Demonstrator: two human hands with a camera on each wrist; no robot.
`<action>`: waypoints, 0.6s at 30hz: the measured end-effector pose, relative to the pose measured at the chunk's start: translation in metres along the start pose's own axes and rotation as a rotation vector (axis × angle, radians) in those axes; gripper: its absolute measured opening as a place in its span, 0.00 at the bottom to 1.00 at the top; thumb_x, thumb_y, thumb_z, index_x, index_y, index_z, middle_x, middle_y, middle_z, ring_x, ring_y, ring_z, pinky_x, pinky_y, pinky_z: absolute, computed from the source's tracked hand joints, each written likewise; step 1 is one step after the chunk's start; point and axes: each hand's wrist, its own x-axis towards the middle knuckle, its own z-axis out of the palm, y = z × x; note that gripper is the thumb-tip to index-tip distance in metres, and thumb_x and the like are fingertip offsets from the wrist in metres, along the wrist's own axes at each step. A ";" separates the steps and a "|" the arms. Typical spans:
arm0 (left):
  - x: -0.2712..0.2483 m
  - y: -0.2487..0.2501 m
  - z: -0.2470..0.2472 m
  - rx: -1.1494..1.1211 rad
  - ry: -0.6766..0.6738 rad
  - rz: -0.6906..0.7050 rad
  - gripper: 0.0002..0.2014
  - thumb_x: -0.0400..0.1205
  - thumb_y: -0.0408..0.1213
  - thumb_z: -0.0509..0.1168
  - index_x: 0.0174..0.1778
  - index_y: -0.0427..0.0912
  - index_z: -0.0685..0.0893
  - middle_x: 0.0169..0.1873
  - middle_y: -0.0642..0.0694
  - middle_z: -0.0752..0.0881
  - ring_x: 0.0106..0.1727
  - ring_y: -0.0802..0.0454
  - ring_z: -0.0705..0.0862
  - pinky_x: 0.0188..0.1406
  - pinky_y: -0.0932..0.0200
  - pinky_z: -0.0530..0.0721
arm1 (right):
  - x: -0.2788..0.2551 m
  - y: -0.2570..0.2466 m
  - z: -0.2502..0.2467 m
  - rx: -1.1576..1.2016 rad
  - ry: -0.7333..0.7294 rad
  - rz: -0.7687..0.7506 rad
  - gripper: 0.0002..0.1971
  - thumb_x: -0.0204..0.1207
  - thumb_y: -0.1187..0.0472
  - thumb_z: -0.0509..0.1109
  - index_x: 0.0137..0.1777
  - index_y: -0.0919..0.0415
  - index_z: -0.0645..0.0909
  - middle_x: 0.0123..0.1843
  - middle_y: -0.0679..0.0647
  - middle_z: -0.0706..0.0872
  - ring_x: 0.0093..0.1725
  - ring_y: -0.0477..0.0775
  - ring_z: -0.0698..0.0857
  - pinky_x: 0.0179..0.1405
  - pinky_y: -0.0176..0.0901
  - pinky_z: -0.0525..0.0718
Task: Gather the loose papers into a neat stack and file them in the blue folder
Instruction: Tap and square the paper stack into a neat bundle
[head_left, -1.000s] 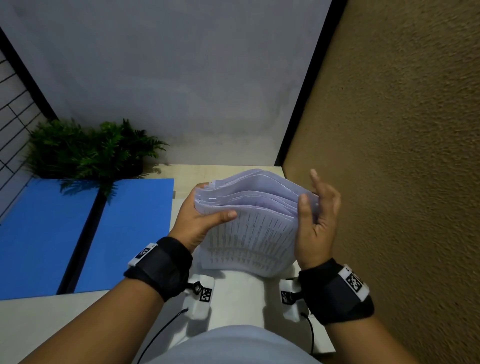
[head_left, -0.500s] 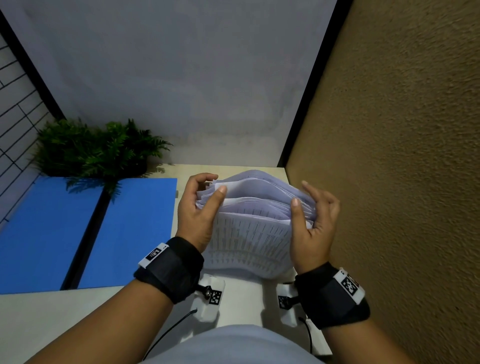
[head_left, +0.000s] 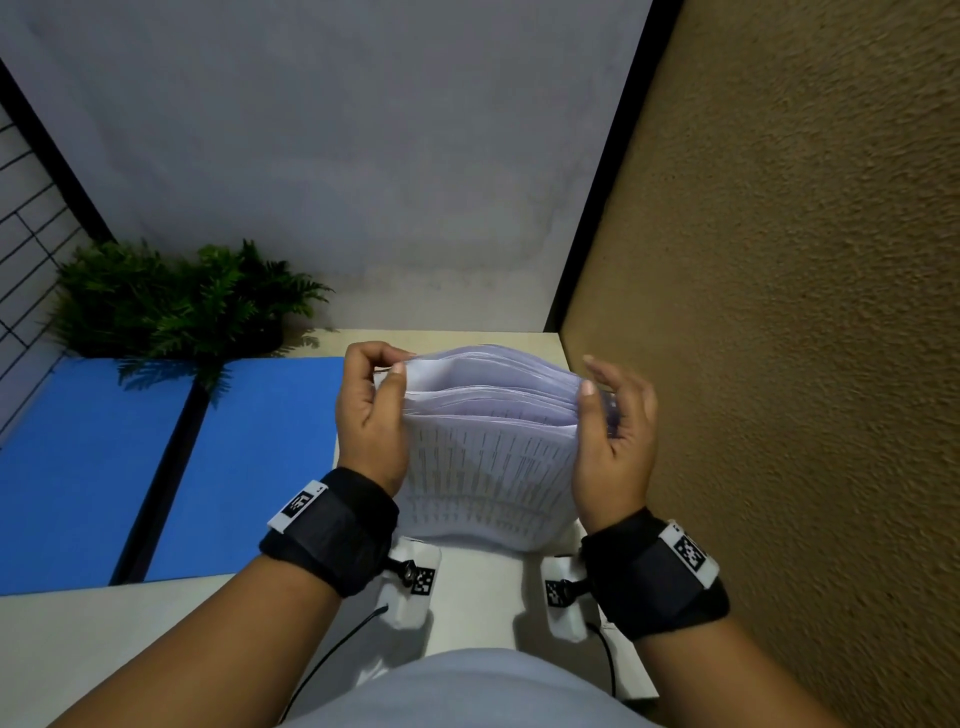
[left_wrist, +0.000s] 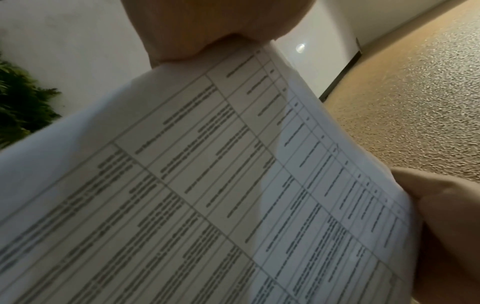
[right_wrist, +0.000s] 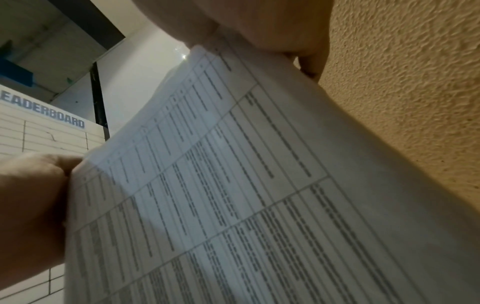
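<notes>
Beside tan wall (head_left: 779, 312), papers (head_left: 488, 467) upright on table (head_left: 467, 597), side edges gripped by left hand (head_left: 369, 415) and right hand (head_left: 615, 431).

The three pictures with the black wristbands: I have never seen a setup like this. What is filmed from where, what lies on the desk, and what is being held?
No machine here: a person works with bare hands. The wide picture comes from a camera on the head, looking down. The other two come from small cameras strapped under each wrist, so they look up along the paper from very close.

The left hand and right hand hold a stack of papers upright by its side edges, bottom edge towards the pale desk. The sheets bow and fan apart at the top. The front sheet is a printed table.

The blue folder lies open to the left, with a green plant behind it.
</notes>
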 end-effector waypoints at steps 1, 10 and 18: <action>-0.001 0.000 0.001 -0.016 0.010 0.004 0.08 0.83 0.36 0.58 0.44 0.56 0.76 0.40 0.61 0.82 0.45 0.57 0.80 0.50 0.55 0.80 | -0.001 0.000 0.001 0.001 -0.025 -0.009 0.09 0.82 0.56 0.66 0.57 0.51 0.85 0.55 0.43 0.75 0.55 0.35 0.78 0.52 0.24 0.79; -0.008 0.009 0.011 0.051 0.015 0.079 0.05 0.82 0.40 0.65 0.52 0.45 0.80 0.48 0.51 0.83 0.50 0.60 0.82 0.51 0.69 0.81 | -0.004 -0.005 0.002 -0.015 -0.051 -0.014 0.07 0.80 0.60 0.68 0.53 0.51 0.86 0.56 0.51 0.76 0.55 0.30 0.77 0.53 0.22 0.78; -0.004 0.005 0.008 0.051 0.003 0.047 0.07 0.79 0.34 0.62 0.43 0.54 0.77 0.48 0.49 0.84 0.53 0.51 0.83 0.55 0.53 0.83 | -0.001 -0.004 0.004 0.010 -0.047 0.021 0.07 0.80 0.60 0.69 0.53 0.50 0.86 0.55 0.47 0.76 0.55 0.28 0.76 0.53 0.23 0.78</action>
